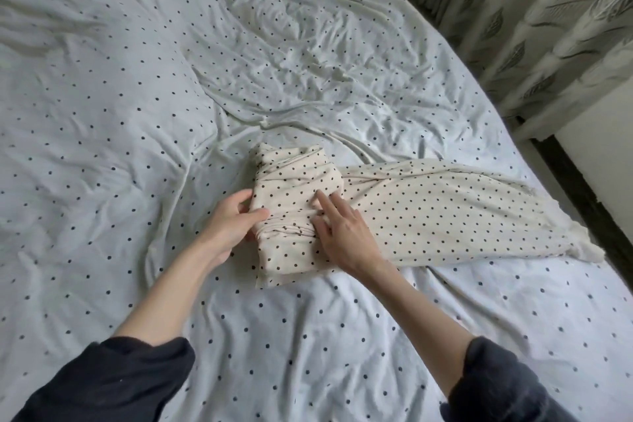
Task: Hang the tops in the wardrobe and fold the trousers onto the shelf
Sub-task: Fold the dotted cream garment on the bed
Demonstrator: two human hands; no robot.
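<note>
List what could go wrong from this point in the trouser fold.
The folded bundle is bunched and wrinkled where the right hand presses it; the fold may set crooked. The unfolded trouser legs trail to the bed edge and could slide off. The left hand grips only one side, so lifting now might unroll it.

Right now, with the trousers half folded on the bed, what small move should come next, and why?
Probably fold the trousers over once more toward the long unfolded end at right: the left hand grips the bundle's edge, and the right hand presses on it.
</note>
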